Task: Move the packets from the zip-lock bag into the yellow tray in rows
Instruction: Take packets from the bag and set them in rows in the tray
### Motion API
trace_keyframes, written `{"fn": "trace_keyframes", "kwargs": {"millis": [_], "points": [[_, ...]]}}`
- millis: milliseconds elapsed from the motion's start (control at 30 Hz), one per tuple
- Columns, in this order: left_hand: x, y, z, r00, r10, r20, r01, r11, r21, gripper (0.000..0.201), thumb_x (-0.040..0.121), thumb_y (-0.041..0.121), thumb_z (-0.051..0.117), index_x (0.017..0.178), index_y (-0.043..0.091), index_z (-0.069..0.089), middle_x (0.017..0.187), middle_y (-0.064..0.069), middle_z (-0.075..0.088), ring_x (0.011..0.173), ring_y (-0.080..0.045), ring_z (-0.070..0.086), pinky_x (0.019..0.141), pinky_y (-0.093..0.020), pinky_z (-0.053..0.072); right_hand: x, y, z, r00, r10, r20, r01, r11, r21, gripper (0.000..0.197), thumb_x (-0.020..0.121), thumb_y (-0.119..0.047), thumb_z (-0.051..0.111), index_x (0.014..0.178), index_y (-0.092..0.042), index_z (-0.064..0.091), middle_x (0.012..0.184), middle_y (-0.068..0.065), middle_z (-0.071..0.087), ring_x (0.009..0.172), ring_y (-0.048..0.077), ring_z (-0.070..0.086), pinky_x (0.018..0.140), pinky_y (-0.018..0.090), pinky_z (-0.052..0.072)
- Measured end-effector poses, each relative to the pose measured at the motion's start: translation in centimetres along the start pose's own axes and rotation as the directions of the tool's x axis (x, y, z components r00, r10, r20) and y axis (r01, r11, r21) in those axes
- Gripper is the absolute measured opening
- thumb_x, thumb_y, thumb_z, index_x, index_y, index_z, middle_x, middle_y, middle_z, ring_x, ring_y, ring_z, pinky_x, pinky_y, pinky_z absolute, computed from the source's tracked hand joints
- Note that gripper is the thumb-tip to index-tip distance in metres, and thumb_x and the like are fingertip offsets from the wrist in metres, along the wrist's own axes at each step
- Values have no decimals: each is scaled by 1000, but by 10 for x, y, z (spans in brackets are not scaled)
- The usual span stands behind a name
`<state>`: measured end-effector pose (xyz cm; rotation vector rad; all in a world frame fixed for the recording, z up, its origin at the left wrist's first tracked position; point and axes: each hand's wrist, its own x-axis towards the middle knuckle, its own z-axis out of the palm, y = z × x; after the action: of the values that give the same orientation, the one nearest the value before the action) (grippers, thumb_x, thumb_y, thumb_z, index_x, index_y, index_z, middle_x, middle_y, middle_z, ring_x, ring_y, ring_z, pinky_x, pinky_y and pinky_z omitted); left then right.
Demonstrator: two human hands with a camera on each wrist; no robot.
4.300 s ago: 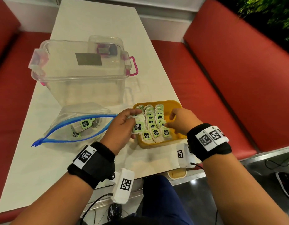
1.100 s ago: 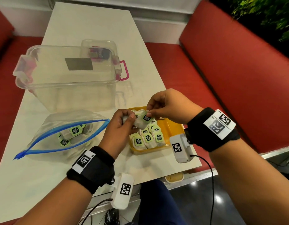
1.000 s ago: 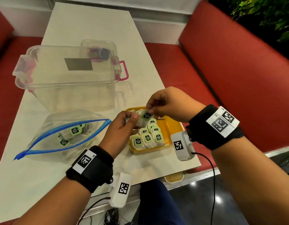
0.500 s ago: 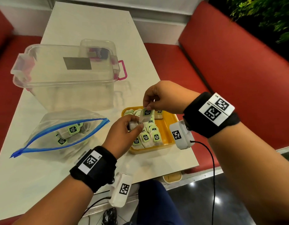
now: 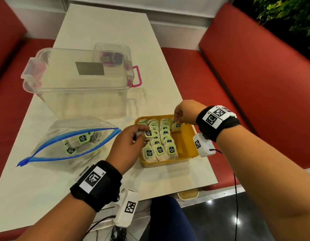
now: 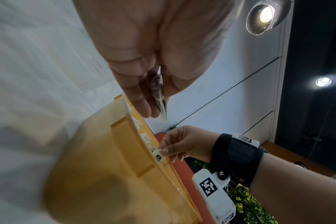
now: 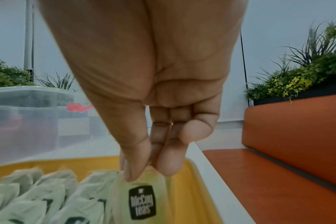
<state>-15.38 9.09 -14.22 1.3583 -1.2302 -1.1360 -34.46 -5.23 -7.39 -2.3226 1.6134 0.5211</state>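
Observation:
The yellow tray (image 5: 184,142) sits at the table's near right and holds three rows of green-labelled tea packets (image 5: 159,136). My right hand (image 5: 177,121) pinches one packet (image 5: 176,126) by its top, low in the tray's bare far right part beside the third row; the right wrist view shows the same packet (image 7: 142,201) under the fingertips. My left hand (image 5: 142,134) hovers over the tray's left edge and grips a small bundle of packets (image 5: 148,133), seen edge-on as a packet bundle (image 6: 159,94). The open zip-lock bag (image 5: 51,141) lies left of it with a few packets (image 5: 83,139) inside.
A large clear plastic box (image 5: 77,80) with pink latches stands behind the bag and tray. The white table (image 5: 37,185) ends just right of the tray, and red bench seats (image 5: 194,70) run along both sides.
My right hand drew one packet from the left hand's bundle and lowered it into the tray's far right side. The left hand sank with the rest toward the tray's left edge.

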Motion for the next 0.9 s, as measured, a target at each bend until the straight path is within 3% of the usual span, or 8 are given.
{"fn": "trace_keyframes", "kwargs": {"millis": [167,333,467,567,633,767,900], "points": [[0,-1,-3,1000,-12,0,12,1000,4,33,95,7,50,102,34,66,111,4,68,93,-13,70,88,-47,55,7,-1,3,1000,8,-17,-8,1000,-16,17,87,-10,65,101,-17,72,105,2,68,96,22,63,80,31,50],[0,4,-1,1000,-13,10,14,996,-84,32,97,0,48,106,26,65,114,0,67,96,-13,69,87,-38,58,-2,-4,-6,992,-12,-122,13,1000,5,15,88,-13,64,102,-14,69,106,3,68,97,22,63,77,28,47],[1,8,0,1000,4,28,1,982,-191,35,96,-1,51,114,28,54,115,-1,66,100,-14,69,81,-32,58,-23,-24,-13,970,-112,-215,153,970,188,16,90,-28,64,98,-15,71,93,-1,70,77,12,63,65,21,43],[2,12,1,1000,-31,-4,28,953,-300,38,95,-1,53,116,30,49,111,-6,67,99,-19,70,82,-34,58,-40,-44,-11,972,-198,-126,229,912,341,25,88,-42,63,92,-18,70,75,-5,69,61,4,62,54,16,44],[2,14,0,998,-51,-35,35,930,-367,39,93,-1,56,119,28,47,111,-10,66,98,-20,70,81,-33,58,-45,-52,-7,966,-240,-99,260,892,369,23,87,-40,66,91,-17,69,73,-3,69,60,5,61,55,17,45],[2,15,-2,997,-70,-33,50,905,-423,36,92,-1,58,120,20,48,112,-10,66,98,-21,70,80,-33,58,-49,-60,-8,948,-249,-196,315,814,488,10,87,-21,68,91,-11,67,73,1,71,58,5,64,56,17,49],[-2,13,-4,1000,-11,-16,6,955,-297,14,91,6,61,100,17,59,97,-5,69,90,-18,68,74,-30,57,-56,-66,-22,920,-266,-287,382,775,503,7,88,-16,67,91,-10,66,71,3,72,60,11,67,57,22,49]]}}
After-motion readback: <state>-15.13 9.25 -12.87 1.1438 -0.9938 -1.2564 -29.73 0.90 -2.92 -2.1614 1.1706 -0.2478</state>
